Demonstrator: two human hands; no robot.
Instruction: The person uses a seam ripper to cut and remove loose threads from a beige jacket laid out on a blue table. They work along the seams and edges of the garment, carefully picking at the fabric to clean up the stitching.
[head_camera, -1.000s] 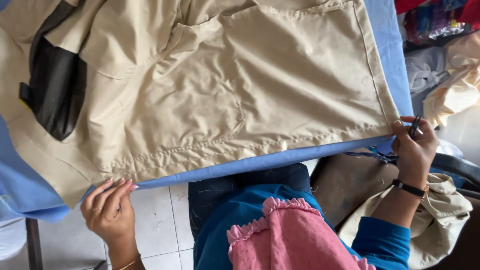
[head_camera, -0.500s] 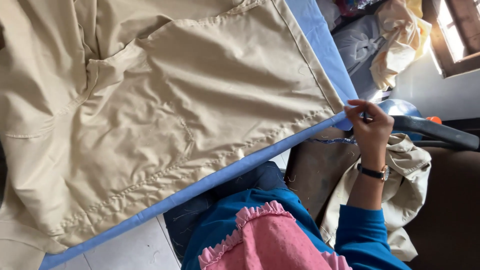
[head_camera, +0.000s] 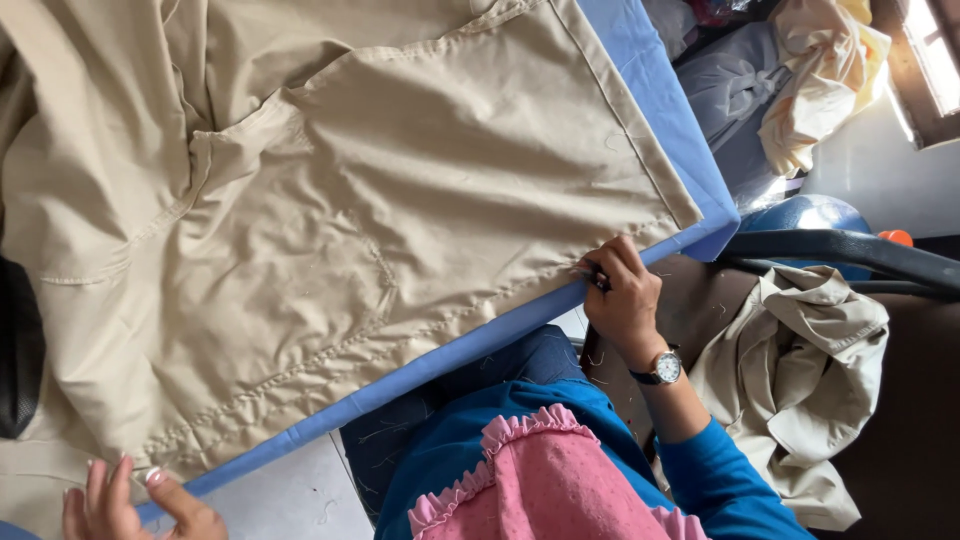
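While a large beige garment (head_camera: 330, 210) lies spread flat over the blue-covered bench (head_camera: 660, 100), the right hand (head_camera: 625, 300) rests at the bench's near edge, just beside the garment's hemmed corner. Its grip is clenched, thumb and fingertips pinched around a small dark tool (head_camera: 592, 275) (too small and too hidden to tell its kind) right where the stitched hem meets the blue cover. A wristwatch (head_camera: 663, 368) with a pale face sits on that wrist, above a blue sleeve (head_camera: 720, 480). The left hand (head_camera: 130, 505) shows only partly at the bottom left of the view, its fingers spread and released, with the fingertips touching the garment's lower edge where it overhangs the bench. Loose thread ends cling to the cloth near the seam. Below the bench edge lie the person's lap, dark jeans and a pink ruffled cloth (head_camera: 540, 490). To the right, well apart from the bench, another crumpled beige garment (head_camera: 800, 370) lies heaped on a brown seat, and a dark curved bar (head_camera: 850, 250) crosses above it. More bundled cloth (head_camera: 800, 80) is piled beyond the bench's far corner.
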